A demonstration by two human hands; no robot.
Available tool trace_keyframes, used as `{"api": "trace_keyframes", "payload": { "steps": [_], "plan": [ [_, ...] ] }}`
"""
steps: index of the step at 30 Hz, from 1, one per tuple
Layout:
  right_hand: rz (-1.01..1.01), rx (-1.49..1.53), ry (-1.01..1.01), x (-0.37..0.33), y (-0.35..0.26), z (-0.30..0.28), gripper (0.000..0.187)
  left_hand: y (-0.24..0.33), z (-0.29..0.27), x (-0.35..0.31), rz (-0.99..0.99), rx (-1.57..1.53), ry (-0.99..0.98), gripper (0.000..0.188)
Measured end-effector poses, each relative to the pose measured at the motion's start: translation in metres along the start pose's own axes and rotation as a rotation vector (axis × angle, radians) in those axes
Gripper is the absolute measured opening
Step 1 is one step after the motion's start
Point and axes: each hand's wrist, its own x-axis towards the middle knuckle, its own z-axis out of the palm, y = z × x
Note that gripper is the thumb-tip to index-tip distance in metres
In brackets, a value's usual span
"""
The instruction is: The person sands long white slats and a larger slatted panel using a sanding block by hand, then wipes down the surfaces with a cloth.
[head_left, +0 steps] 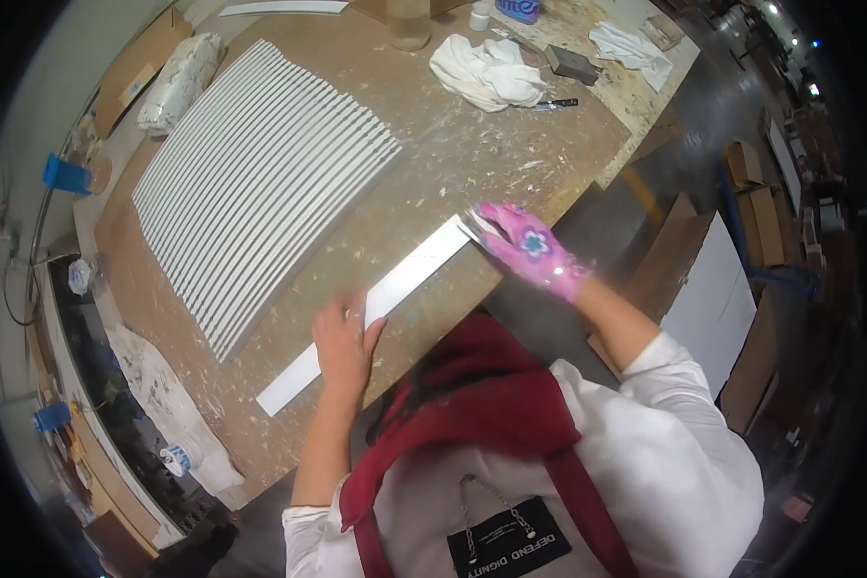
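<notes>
Steadying the white strip (419, 267), apparently, the left hand (344, 345) lies across it, grip spread; the gloved right hand (528, 243) is at its far end, pinch unclear. Beyond on the table (443, 154), parallel white slats (260, 193) lie side by side, seemingly for order.

On the counter (433, 173), a crumpled white rag (486, 72) is seen beside a dark grey block (571, 65); farther right, another white cloth (633, 53) is spread. A small white bottle (480, 16) is placed behind the rag. At the left, a plastic-wrapped bundle (178, 89) is set beside cardboard (156, 48).
</notes>
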Motion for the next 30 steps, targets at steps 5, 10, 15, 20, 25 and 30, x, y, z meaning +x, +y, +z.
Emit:
{"api": "trace_keyframes", "payload": {
  "steps": [5, 10, 15, 20, 25, 30],
  "plan": [
    [0.161, 0.317, -0.168, -0.008, 0.003, -0.055, 0.046, 0.007, 0.002, -0.004, 0.016, -0.055, 0.0, 0.048],
    [0.311, 0.79, 0.002, 0.041, 0.001, -0.048, 0.043, 0.013, -0.009, 0.026, -0.113, 0.123, 0.002, 0.069],
    [0.305, 0.821, 0.014, 0.082, 0.0, -0.032, 0.038, -0.029, -0.021, 0.049, -0.146, 0.253, -0.013, 0.078],
    [0.09, 0.609, 0.101, 0.108, 0.033, -0.013, 0.04, -0.02, -0.02, 0.023, -0.084, 0.164, -0.103, 0.062],
    [-0.005, 0.049, 0.039, 0.142, 0.012, 0.001, 0.04, -0.03, -0.01, 0.043, -0.087, 0.071, 0.073, 0.045],
    [-0.113, -0.175, 0.162, 0.116, 0.002, 0.02, 0.041, -0.035, -0.006, 0.053, -0.157, 0.039, 0.08, 0.038]
  ]
}}
